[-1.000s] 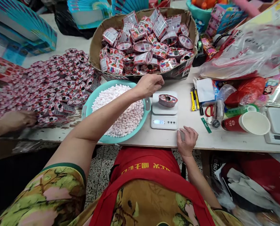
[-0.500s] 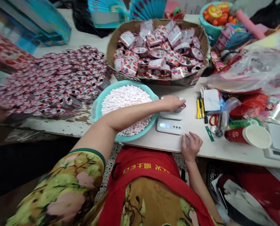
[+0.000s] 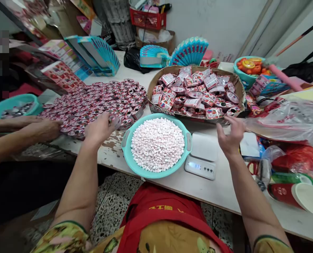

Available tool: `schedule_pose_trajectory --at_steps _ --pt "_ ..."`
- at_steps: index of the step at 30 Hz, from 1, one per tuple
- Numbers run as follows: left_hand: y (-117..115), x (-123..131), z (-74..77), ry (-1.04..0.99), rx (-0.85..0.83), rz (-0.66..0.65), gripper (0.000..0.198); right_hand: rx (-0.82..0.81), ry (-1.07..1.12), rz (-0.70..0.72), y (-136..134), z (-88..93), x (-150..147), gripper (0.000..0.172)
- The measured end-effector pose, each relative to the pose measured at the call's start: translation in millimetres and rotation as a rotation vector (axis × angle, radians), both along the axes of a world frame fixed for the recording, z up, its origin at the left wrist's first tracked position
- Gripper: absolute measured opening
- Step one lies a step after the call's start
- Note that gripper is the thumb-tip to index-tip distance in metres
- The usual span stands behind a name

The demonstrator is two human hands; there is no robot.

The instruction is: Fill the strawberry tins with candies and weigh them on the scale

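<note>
Presently, the left hand [image 3: 98, 129] is positioned at the packs [image 3: 101, 100] spread on the table [image 3: 177, 184] left of the bowl [image 3: 156, 175], its finger closure indeterminable, while the right hand [image 3: 231, 135], fingers apart, is positioned just right of the scale [image 3: 200, 168], near the box [image 3: 154, 78].

Basin [image 3: 127, 160] front centre on desk [image 3: 222, 191], pellets [image 3: 158, 146] in it. Scale [image 3: 200, 168] just right of basin. Carton [image 3: 154, 81] behind both, packs [image 3: 193, 102] inside. Spread of containers [image 3: 98, 102] left of carton, behind-left of basin. Left hand [image 3: 100, 128] at spread's front edge; right hand [image 3: 231, 135] by carton's front right, right of scale. Co-worker's hand [image 3: 47, 130] at spread's front left. Cup [image 3: 307, 198] far right, before plastic bag [image 3: 290, 119].
</note>
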State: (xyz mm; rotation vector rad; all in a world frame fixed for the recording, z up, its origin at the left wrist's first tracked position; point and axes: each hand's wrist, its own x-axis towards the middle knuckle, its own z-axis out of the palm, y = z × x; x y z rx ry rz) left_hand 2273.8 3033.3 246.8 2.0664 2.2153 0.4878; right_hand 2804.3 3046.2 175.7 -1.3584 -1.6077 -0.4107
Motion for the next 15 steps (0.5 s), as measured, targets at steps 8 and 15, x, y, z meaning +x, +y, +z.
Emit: schedule_pose_trajectory --at_steps 8,15 --pt "19.7 -25.9 -109.9 0.073 -0.23 0.295 0.066 -0.478 -0.129 0.092 148.8 64.5 -77.9 0.065" --pt "-11.7 9.4 -80.2 -0.148 0.184 0.201 0.054 -0.823 -0.174 -0.112 199.5 84.6 -109.0 0.034"
